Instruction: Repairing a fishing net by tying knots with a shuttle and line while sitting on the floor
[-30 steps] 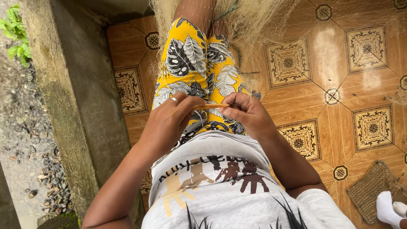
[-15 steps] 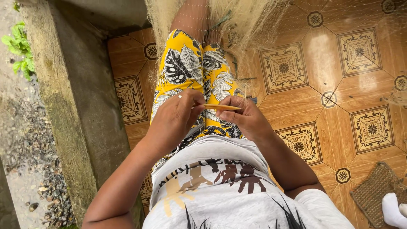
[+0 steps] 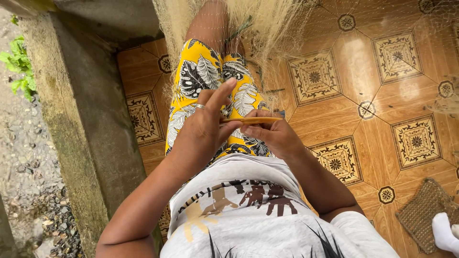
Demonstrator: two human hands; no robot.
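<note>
Both hands on the netting needle

My left hand and right hand meet over my lap, each pinching one end of a slim yellow netting needle lying level between them. My left forefinger sticks out straight. Just beyond my hands the pale fishing net drapes over my knees onto the tiled floor
</note>
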